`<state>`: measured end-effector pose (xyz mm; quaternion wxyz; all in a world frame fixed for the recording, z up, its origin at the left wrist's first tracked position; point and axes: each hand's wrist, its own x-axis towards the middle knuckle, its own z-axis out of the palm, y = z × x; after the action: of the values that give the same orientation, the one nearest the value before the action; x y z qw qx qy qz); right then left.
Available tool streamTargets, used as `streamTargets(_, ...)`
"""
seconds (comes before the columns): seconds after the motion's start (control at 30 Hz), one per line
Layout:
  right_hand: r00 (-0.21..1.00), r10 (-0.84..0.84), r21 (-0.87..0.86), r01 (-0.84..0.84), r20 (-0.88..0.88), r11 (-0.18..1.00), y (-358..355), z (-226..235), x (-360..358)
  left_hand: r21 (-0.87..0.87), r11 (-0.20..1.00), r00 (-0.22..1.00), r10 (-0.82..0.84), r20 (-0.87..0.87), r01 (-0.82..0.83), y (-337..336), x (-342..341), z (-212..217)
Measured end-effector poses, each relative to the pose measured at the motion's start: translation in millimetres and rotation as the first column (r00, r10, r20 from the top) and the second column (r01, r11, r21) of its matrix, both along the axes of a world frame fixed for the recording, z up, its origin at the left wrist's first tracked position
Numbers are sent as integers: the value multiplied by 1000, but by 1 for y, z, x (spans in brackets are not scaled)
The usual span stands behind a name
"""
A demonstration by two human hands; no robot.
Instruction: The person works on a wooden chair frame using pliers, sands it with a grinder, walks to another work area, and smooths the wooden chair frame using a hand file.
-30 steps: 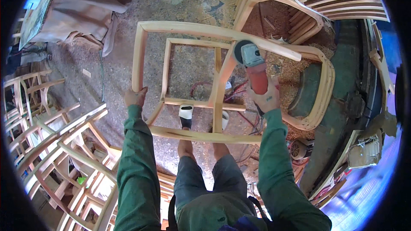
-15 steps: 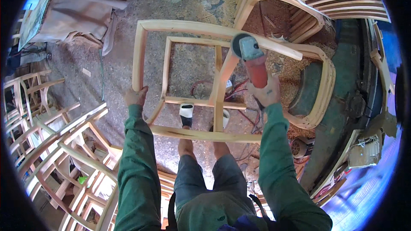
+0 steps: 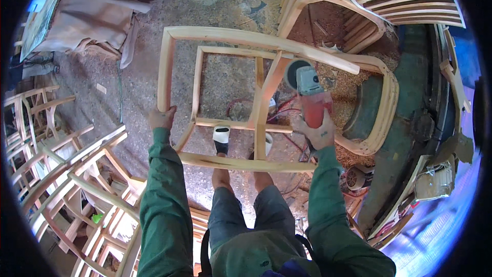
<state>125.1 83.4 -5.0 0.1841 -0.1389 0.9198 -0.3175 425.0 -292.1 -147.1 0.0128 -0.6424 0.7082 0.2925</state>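
In front of me stands a pale wooden chair frame (image 3: 225, 33), its joined rails and legs spanning the middle of the view. My left hand (image 3: 163, 117) is closed round the lower end of its left-hand bar. My right hand (image 3: 316, 128) grips the red body of an angle grinder (image 3: 312, 92) with a grey head. The grinder's round dark disc (image 3: 294, 74) is at the right side of the slanting inner bar (image 3: 274, 79); whether they touch I cannot tell. Part of the right hand's fingers is hidden by the tool.
Curved wooden frames (image 3: 302, 0) are stacked at the far right over sawdust. More chair frames (image 3: 97, 184) crowd the lower left. A cloth-draped table (image 3: 87, 20) stands at the far left. Cables (image 3: 293, 146) lie by my feet, near a motor-like device (image 3: 357, 177).
My right hand has moved the grinder slightly right and toward me, off the top of the slanting bar. The left hand keeps its hold, and the chair frame has hardly moved.
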Motion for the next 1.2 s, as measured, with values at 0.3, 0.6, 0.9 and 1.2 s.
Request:
streamTargets(0.3,999,47,72,-48,16,996,-18,-7,-27,-14,1000,1000,-6,23,6,-2,2,-4)
streamTargets(0.6,995,41,-14,-39,93,999,-45,6,-32,-28,1000,1000,-11,-5,11,0,2,-6)
streamTargets(0.9,985,103,70,-113,136,991,-41,4,-17,53,999,1000,0,-11,1,0,-4,11)
streamTargets(1.2,997,66,77,-69,38,995,-17,-14,-18,-106,991,997,-81,11,82,1,1,-1)
